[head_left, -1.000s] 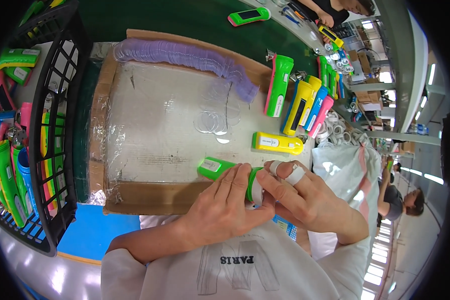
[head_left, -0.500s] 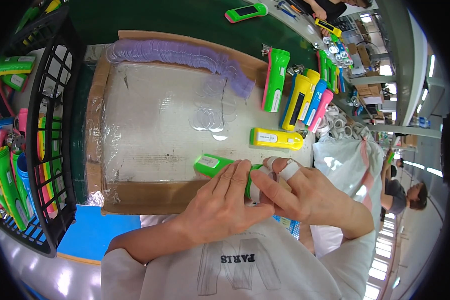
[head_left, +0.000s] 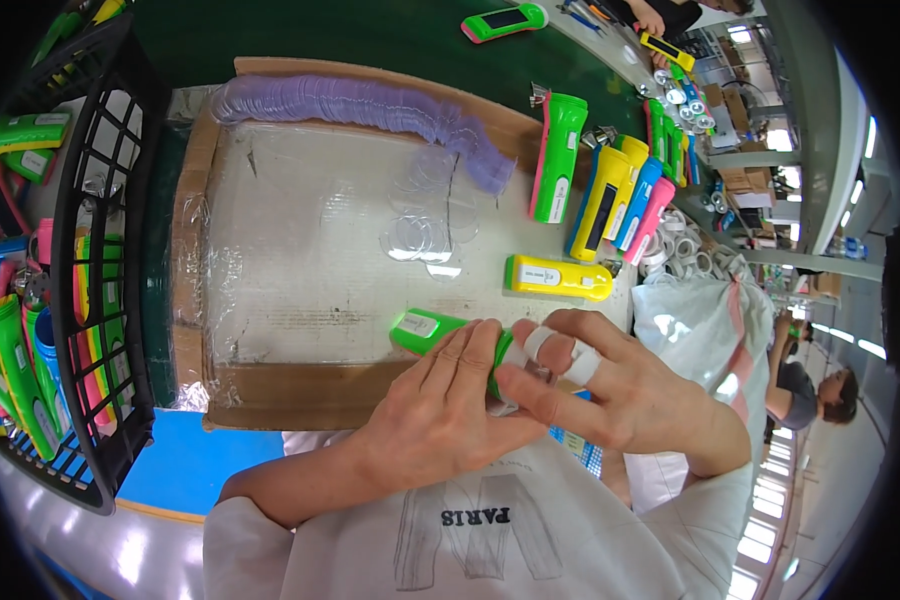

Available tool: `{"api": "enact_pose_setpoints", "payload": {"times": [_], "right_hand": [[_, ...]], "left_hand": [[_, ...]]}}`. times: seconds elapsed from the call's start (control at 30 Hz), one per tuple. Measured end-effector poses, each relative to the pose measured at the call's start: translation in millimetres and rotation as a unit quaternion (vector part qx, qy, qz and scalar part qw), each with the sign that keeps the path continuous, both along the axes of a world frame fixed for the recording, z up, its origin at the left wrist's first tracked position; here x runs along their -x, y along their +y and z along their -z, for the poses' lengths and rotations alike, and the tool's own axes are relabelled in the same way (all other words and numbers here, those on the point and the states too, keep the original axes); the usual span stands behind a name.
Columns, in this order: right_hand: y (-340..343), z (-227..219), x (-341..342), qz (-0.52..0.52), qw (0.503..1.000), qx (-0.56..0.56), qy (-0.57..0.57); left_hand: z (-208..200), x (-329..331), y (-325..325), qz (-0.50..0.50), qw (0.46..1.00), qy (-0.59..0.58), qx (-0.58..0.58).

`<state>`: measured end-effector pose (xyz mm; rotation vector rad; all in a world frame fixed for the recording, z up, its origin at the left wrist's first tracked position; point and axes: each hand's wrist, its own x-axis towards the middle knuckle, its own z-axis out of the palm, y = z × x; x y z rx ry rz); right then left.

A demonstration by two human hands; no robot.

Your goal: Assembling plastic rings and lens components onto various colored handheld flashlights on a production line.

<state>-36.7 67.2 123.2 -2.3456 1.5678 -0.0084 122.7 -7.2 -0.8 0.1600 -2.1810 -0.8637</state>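
Note:
A green flashlight [head_left: 422, 328] with a pink underside lies crosswise at the cardboard's near edge, its tail to the left. My left hand [head_left: 440, 405] is wrapped over its body from above, fingers together. My right hand [head_left: 610, 385], with white tape on two fingers, closes round the flashlight's head end. A white rim shows between those fingers; the rest of the head is hidden. Just beyond lies a yellow flashlight [head_left: 558, 278]. Loose clear lens discs [head_left: 420, 238] lie on the cardboard tray [head_left: 300, 270], and a long row of purple-tinted discs [head_left: 340, 105] lines its far side.
At left stands a black crate [head_left: 80, 260] with several colourful flashlights. Farther right are a green flashlight [head_left: 560, 160], blue and pink ones, white rings [head_left: 675, 245] and a white sack [head_left: 685, 310]. A co-worker's hand [head_left: 650, 22] is at the far right.
My right hand's fingers have shifted and arched slightly higher round the flashlight's head. My left hand stays nearly in place. The view has moved a little, and the far flashlights appear slightly further right.

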Motion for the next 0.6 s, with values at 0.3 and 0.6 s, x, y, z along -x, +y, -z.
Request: {"api": "enact_pose_setpoints", "payload": {"times": [0.3, 0.6], "right_hand": [[9.7, 6.7, -8.9, 0.174, 0.984, -0.01, -0.021], [16.8, 16.6, -10.9, 0.153, 0.985, 0.022, 0.082]], "left_hand": [[2.1, 2.2, -3.5, -0.027, 0.999, -0.006, 0.044], [-0.6, 1.8, -2.0, -0.028, 1.0, 0.01, 0.004]]}}
